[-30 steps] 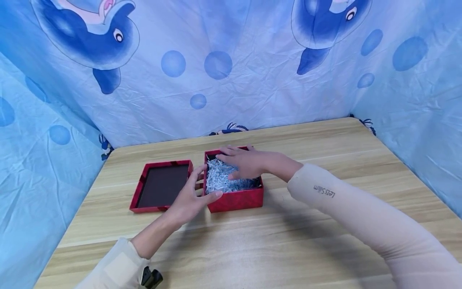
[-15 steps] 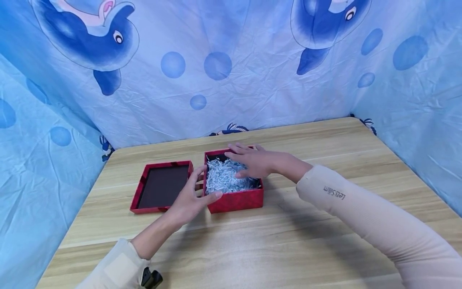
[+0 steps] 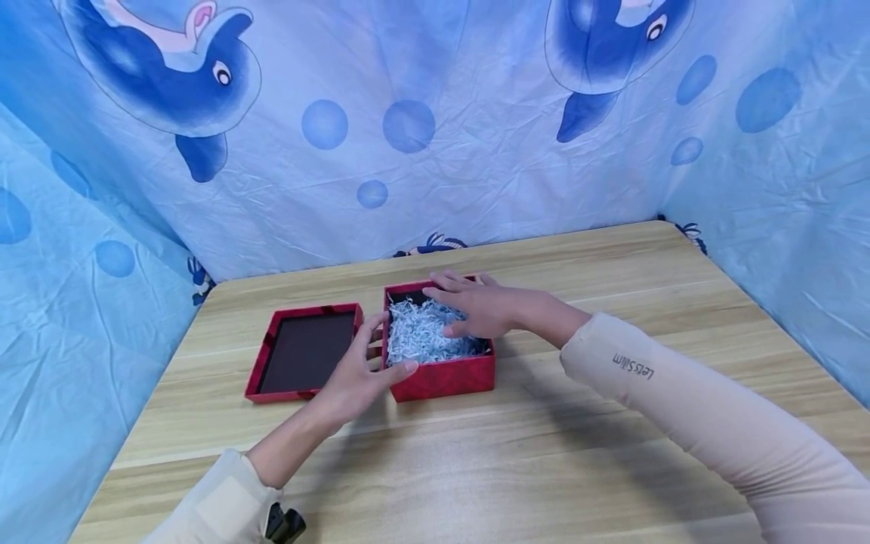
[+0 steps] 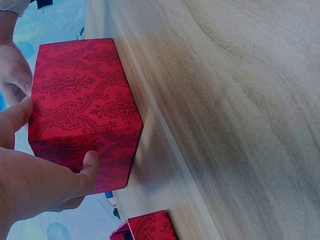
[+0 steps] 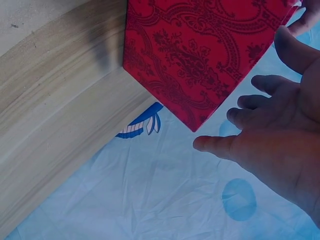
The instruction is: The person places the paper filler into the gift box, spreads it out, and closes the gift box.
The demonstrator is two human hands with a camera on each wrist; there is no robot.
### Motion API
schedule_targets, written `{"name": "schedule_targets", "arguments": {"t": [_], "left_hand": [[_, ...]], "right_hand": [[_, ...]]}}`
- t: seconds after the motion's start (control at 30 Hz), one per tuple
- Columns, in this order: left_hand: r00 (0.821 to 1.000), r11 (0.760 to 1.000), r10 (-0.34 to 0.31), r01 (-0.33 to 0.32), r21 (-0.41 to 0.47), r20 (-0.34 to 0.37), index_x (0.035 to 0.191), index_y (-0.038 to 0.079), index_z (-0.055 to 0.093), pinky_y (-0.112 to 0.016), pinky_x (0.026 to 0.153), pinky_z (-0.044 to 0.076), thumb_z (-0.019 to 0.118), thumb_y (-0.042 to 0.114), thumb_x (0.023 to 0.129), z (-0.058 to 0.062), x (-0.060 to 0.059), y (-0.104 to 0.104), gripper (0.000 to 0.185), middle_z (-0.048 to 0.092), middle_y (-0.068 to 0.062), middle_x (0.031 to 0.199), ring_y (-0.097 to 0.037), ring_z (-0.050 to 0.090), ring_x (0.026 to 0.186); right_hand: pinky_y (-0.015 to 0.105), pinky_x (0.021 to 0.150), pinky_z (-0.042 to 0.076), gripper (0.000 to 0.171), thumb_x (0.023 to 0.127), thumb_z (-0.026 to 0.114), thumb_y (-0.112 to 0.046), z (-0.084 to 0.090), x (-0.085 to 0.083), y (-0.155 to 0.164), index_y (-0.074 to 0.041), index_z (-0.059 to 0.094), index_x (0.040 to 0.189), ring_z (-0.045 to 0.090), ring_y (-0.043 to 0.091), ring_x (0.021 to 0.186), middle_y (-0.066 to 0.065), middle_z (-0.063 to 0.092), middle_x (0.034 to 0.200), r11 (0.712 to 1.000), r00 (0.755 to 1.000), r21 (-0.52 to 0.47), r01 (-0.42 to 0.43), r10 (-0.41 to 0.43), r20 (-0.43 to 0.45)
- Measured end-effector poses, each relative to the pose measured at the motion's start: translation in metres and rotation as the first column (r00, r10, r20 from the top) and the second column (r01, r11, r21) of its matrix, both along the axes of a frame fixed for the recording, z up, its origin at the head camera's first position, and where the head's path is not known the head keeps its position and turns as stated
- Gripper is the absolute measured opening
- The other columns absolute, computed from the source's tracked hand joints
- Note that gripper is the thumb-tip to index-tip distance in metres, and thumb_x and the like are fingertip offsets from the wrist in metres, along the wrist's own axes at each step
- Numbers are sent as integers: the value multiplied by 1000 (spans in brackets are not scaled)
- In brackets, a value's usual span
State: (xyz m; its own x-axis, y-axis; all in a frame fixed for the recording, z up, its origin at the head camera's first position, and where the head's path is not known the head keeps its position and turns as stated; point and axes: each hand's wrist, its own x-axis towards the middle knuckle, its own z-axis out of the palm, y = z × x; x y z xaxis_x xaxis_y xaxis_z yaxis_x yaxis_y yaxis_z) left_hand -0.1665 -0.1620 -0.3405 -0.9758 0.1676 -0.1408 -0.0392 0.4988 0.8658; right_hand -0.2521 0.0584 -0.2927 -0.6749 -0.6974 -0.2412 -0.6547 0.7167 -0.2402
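Nearest: 2 arms in pale beige sleeves, w/ a small black device at the left cuff (image 3: 285, 523). All on 1 light wood-grain desk (image 3: 476, 468).

Left hand (image 3: 356, 374) grips the front-left corner of the open red patterned cardboard box (image 3: 442, 378): thumb on the front wall, fingers (image 3: 372, 332) curled round the left wall. Left wrist view agrees: thumb pressed to the box's red damask side, other fingers at its edge.

1 box, approx. mid-desk, filled w/ 1 heap of white shredded paper filler (image 3: 421, 340).

Right hand (image 3: 485, 310) lies over the box's right-rear part, palm down, fingers straight and spread, resting on or just above the shreds; contact not certain. It holds nothing. Right wrist view shows the same loose, spread fingers beside the box's outer wall.

Just left of the box, nearly touching: 1 red square box lid (image 3: 306, 351), turned inside up, dark lining showing.

Farthest: blue cloth backdrop w/ 2 cartoon dolphins (image 3: 177, 83) and several round bubbles, on 3 sides of the desk.
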Motion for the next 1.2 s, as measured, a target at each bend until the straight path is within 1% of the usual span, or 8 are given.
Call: {"name": "schedule_targets", "arguments": {"t": [0.2,0.43,0.57,0.67,0.73,0.97,1.1,1.2], "left_hand": [[1000,1000,-1,1,6,-7,138,32,15,-46,87,42,68,46,70,0,0,1,87,28,-3,135,-29,32,121],[1000,999,-22,23,46,-22,138,30,14,-43,85,44,67,44,73,4,0,-1,85,28,-3,135,-28,33,120],[999,999,-19,21,50,-36,137,34,14,-43,85,44,66,46,73,8,0,-7,83,25,-2,137,-27,32,120],[999,1000,-9,10,28,-33,136,37,13,-46,87,42,65,47,73,11,1,-11,82,24,-2,138,-27,30,122],[999,1000,-5,6,16,-34,137,37,13,-47,88,41,64,48,74,13,2,-14,81,23,-2,139,-27,29,123],[999,999,36,-37,-34,-21,139,28,13,-47,90,39,56,54,77,15,2,-25,79,26,-2,137,-28,31,123],[997,996,74,-74,-39,-1,140,24,12,-45,91,39,51,56,79,17,1,-32,78,26,-5,137,-28,33,122],[994,994,102,-102,-27,24,140,24,14,-43,90,40,49,57,80,20,1,-35,76,25,-8,138,-29,37,120]], "right_hand": [[56,102,1,70,87,47,-45,4,4,-3,-27,8,142,-9,15,133,-4,-3,147,1000,1000,-22,-12,11,-19],[57,102,1,71,86,48,-44,8,8,-12,-29,6,141,-10,13,132,-4,-4,147,999,1000,-38,-15,14,-8],[57,101,1,71,86,49,-44,11,9,-18,-29,6,141,-9,14,133,-4,-4,147,999,1000,-47,-25,24,-16],[57,101,1,72,85,49,-45,13,11,-22,-30,6,141,-9,15,133,-4,-3,148,998,999,-51,-29,28,-16],[56,102,1,73,84,50,-45,14,13,-26,-30,7,141,-9,15,133,-4,-3,148,998,999,-55,-30,30,-13],[53,103,0,72,86,47,-46,14,17,-35,-31,4,141,-8,12,133,-6,-4,147,998,999,-53,-46,45,-19],[51,104,-1,71,86,46,-47,16,19,-42,-32,3,140,-3,11,133,-7,-2,147,996,999,-78,-36,34,-25],[50,104,-3,70,87,45,-47,17,21,-46,-29,6,141,4,12,133,-6,1,147,995,999,-94,-40,37,-40]]}}
